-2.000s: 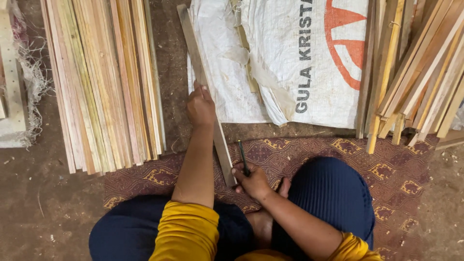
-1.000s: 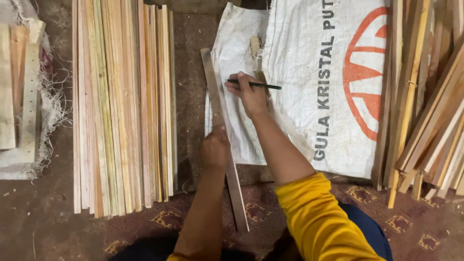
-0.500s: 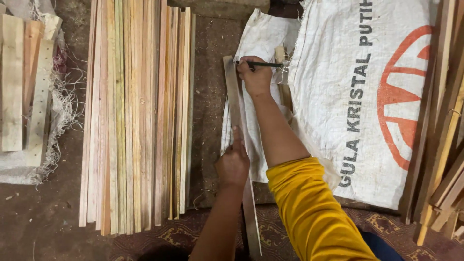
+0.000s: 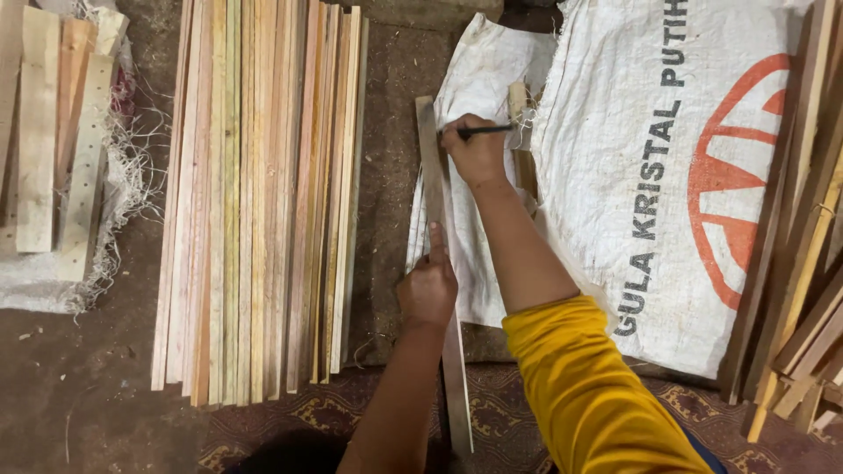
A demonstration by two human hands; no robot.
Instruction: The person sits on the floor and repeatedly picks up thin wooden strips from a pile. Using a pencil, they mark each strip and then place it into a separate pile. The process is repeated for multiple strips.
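Pressing down on the long wooden strip [image 4: 436, 254], the left hand [image 4: 428, 285] has its forefinger stretched along the wood, the other fingers curled together on it, so that grip is closed on the strip. I see the right hand [image 4: 474, 149] near the strip's far end, its grip clamped on a dark pencil [image 4: 486, 131] with the tip at the wood. The strip lies lengthwise on the floor, its far part along the edge of a small white sack [image 4: 479, 79], its near end on the patterned rug [image 4: 290, 421].

Against half a second ago: both hands keep the same places on the strip, left at the middle, right at the far end. The pencil still points sideways at the same spot. The view has slid a little, so everything sits slightly lower and left.

Left of the strip, apart from it, lies a row of thin wooden slats [image 4: 255, 202]. Further left, short planks [image 4: 53, 149] rest on frayed white cloth. A big printed sack [image 4: 667, 175] lies to the right, with more sticks [image 4: 808, 263] beyond it. The right arm wears a yellow sleeve [image 4: 597, 386].
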